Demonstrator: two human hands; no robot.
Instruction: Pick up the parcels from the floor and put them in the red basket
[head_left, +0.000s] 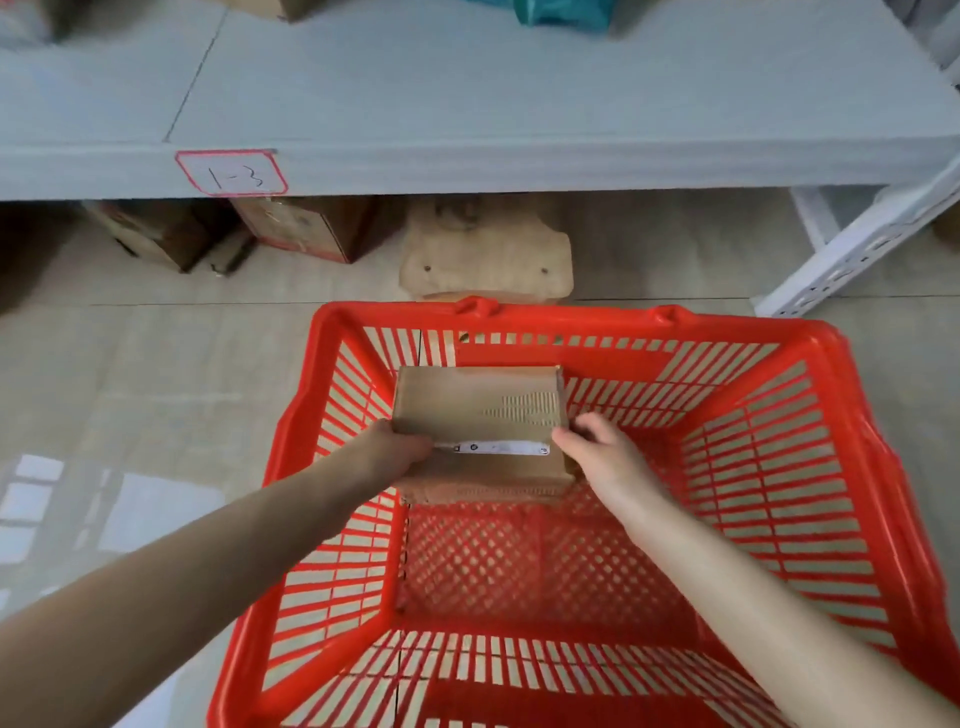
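A cardboard parcel (480, 410) is inside the red basket (857, 400), toward its far left corner, with a white label strip across its near side. Both hands are on it. The left hand (402, 449) grips the near left corner, its fingers tucked out of sight beneath the cardboard. The right hand (602, 457) holds the near right edge with curled fingers. Whether the parcel already rests on the basket's mesh bottom or is held just above it cannot be told.

The basket stands on the tiled floor (130, 364). Just behind its far rim a flat brown packet (488, 254) lies on the floor, partly under a pale grey shelf (467, 104). The shelf's front edge carries a red-bordered tag (231, 172) (handwritten, it reads 1-3). Two cardboard boxes (306, 228) sit in the shadow below the shelf to the left, and a white perforated upright (857, 249) slants down at the right. A teal bag (561, 10) shows at the top edge, on the shelf.
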